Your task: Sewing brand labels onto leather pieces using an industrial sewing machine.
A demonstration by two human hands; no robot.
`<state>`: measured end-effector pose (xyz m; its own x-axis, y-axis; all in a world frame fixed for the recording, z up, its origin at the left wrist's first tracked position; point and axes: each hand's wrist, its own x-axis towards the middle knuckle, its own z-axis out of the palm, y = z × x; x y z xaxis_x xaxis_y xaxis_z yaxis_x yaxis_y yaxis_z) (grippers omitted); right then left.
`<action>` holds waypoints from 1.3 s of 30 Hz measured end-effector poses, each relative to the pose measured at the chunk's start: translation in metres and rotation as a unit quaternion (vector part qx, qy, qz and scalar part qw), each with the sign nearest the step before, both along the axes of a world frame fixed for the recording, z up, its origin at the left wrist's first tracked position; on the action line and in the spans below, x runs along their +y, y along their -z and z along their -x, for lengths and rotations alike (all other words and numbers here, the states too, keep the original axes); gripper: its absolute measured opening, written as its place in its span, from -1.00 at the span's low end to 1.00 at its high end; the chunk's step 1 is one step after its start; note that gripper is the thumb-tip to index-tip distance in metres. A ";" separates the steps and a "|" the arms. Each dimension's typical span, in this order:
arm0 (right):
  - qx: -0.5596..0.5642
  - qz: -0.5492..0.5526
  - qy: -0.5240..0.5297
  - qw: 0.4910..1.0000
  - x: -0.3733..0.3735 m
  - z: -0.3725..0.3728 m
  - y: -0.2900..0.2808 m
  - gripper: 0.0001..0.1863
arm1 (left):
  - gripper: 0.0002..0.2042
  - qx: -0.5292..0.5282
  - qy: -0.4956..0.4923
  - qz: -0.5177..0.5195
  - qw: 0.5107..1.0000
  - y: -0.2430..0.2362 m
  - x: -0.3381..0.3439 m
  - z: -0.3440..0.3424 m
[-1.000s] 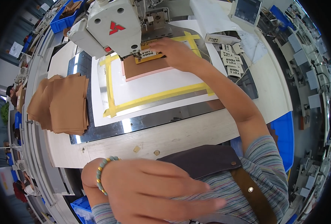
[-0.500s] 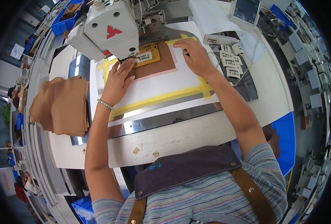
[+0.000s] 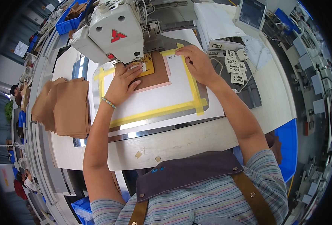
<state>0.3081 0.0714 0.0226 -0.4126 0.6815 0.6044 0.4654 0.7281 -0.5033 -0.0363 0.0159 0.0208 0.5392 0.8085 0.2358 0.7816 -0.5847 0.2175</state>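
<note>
My left hand (image 3: 124, 83) lies palm-down with fingers extended onto a yellow template (image 3: 148, 60) beneath the white sewing machine head (image 3: 111, 39), its fingertips beside the presser area. The template sits on a brown piece (image 3: 149, 78) with pink edging, on a white sheet framed by yellow tape (image 3: 154, 107) over a metal plate. My right hand (image 3: 200, 69) is open with bent fingers, its fingertips resting at the upper right corner of the taped frame. Whatever detail lies directly under my left fingertips is hidden.
Brown cut pieces (image 3: 70, 108) are stacked at left, small white labels (image 3: 235, 68) lie at right, and a control screen (image 3: 250, 15) stands behind. Blue tubs (image 3: 289, 146) flank the table. Two other people (image 3: 16, 93) are at the far left.
My left hand has risen from close below the camera onto the work. My right hand has moved rightward off the template to the frame's corner. The taped frame has shifted slightly left.
</note>
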 end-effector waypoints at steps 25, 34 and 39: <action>-0.010 -0.004 -0.003 1.000 0.002 0.001 0.006 -0.65 | -0.61 0.029 0.048 -0.027 0.998 -0.012 0.012 0.004; -0.011 0.002 -0.005 1.000 0.000 0.002 0.007 -0.65 | -0.66 -0.031 -0.037 -0.003 0.999 0.008 0.032 0.009; -0.012 0.002 -0.007 1.000 0.003 -0.002 0.011 -0.65 | -0.74 -0.186 -0.081 0.054 0.978 0.013 0.031 0.021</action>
<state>0.3102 0.0745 0.0114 -0.4368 0.6777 0.5915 0.4666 0.7329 -0.4952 -0.0569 0.0467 0.0081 0.2952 0.9076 0.2987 0.7175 -0.4170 0.5579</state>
